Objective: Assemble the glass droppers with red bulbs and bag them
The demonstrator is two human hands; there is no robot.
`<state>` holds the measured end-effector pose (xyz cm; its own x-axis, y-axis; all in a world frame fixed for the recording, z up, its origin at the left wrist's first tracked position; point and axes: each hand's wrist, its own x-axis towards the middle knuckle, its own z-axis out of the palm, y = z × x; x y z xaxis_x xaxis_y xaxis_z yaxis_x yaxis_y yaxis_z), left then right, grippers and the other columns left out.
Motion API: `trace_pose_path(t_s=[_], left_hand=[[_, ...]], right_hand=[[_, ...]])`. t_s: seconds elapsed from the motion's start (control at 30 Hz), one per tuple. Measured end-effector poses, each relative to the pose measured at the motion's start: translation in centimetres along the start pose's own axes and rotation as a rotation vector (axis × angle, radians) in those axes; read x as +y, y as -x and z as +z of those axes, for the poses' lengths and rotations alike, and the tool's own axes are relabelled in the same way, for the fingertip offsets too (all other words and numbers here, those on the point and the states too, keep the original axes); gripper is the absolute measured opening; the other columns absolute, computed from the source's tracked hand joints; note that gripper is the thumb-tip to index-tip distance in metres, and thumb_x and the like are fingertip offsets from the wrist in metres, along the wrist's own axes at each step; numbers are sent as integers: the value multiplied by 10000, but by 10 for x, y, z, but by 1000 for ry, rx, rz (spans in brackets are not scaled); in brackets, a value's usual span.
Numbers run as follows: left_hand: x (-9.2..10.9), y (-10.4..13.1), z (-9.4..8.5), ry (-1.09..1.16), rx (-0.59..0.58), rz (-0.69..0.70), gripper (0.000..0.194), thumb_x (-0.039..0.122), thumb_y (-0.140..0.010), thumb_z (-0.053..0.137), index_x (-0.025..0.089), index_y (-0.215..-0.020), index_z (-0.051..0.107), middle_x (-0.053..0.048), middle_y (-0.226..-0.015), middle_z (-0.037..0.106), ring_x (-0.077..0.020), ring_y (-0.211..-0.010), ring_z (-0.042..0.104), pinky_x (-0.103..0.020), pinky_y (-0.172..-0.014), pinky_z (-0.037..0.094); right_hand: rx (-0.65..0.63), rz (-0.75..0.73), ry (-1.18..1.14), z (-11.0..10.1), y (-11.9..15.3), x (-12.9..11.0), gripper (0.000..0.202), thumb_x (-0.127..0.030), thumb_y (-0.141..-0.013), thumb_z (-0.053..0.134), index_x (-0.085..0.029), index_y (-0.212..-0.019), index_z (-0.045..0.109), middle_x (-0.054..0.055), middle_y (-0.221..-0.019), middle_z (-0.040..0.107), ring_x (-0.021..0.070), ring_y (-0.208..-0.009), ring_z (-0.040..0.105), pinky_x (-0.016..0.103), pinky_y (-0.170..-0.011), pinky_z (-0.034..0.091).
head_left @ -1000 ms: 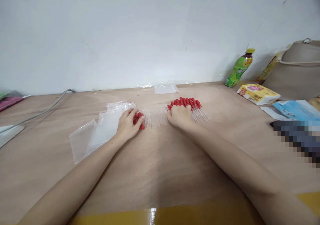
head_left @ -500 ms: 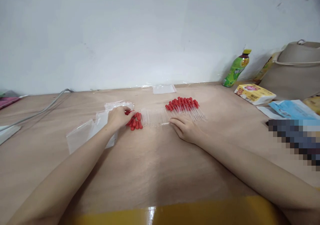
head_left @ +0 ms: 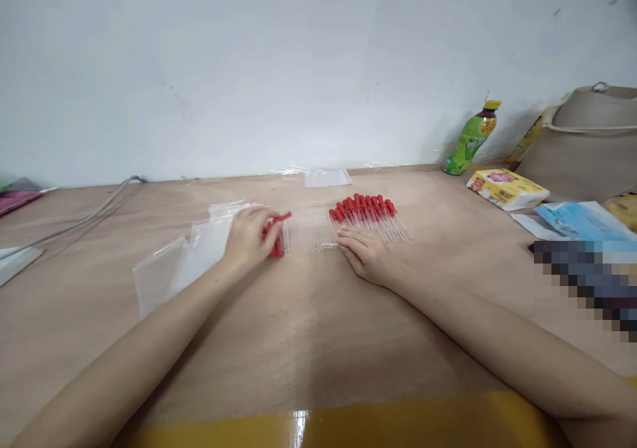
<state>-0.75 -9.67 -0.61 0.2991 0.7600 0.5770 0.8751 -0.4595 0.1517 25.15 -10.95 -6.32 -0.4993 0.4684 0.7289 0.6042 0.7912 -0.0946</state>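
My left hand (head_left: pixel 253 237) pinches a red rubber bulb (head_left: pixel 283 217), its narrow end pointing right. More red bulbs (head_left: pixel 277 245) lie under and beside that hand, partly hidden by the fingers. Right of them is a row of clear glass tubes (head_left: pixel 303 233) lying side by side. My right hand (head_left: pixel 367 252) rests at the row's right end, its fingertips closed on a clear tube (head_left: pixel 329 245). Just beyond the right hand, several droppers with red bulbs (head_left: pixel 365 206) lie fanned out, tubes toward me.
Clear zip bags (head_left: pixel 162 270) lie left of the left hand, and another bag (head_left: pixel 327 178) is near the wall. A grey cable (head_left: pixel 94 214) runs at left. At right stand a green bottle (head_left: pixel 468 143), a yellow tissue pack (head_left: pixel 508 189) and a grey bag (head_left: pixel 572 156).
My left hand has moved right and lifted a red bulb from the pile toward the tubes. My right hand has stayed at the row's right end.
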Motion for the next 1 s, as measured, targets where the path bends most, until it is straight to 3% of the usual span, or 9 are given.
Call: trace_pose_path(t_s=[0.1,0.23,0.4,0.63,0.8,1.0], left_hand=[[24,20,4,175,1,99,213,299,-835,456,185,-933,606,-51,-895,649,-205,-893,569,-365,-862,407],[40,35,14,298,-35,69,173,263,-848,462,189,-943,586,-39,-914,648,-185,-875,575,-339,-816,449],[37,39,23,332,-3,52,177,264,-852,476,190,-984,568,-45,-959,637,-182,-900,576,-331,-801,464],[40,39,25,465,-48,-32,190,280,-851,472,185,-976,580,-37,-869,656,-151,-732,612,-279,-668,507],[43,35,28,564,-63,-21,227,272,-847,480,183,-1022,593,-52,-959,658,-161,-840,618,-296,-754,508],[42,33,27,557,-57,42,187,271,-832,517,200,-949,644,-40,-887,676,-158,-792,625,-284,-715,513]], right_hand=[[14,21,29,-1,0,0,219,-170,-852,432,-154,-985,605,83,-1036,645,186,-1056,548,364,-922,442],[13,12,61,-2,0,-1,217,-158,-852,435,-153,-979,610,69,-971,671,184,-1015,574,353,-907,436],[4,2,79,-4,-2,-4,213,-157,-853,433,-146,-962,616,64,-948,679,180,-996,585,337,-890,437],[15,-11,64,-4,-2,-3,219,-158,-853,432,-155,-964,621,81,-951,674,174,-982,589,344,-892,435],[-3,-71,34,-2,-2,-6,255,-129,-848,413,-161,-1015,603,75,-908,673,169,-944,593,345,-879,440],[-24,-130,-11,-4,-4,-9,271,-120,-841,393,-156,-1020,593,79,-818,648,171,-821,572,322,-728,485]])
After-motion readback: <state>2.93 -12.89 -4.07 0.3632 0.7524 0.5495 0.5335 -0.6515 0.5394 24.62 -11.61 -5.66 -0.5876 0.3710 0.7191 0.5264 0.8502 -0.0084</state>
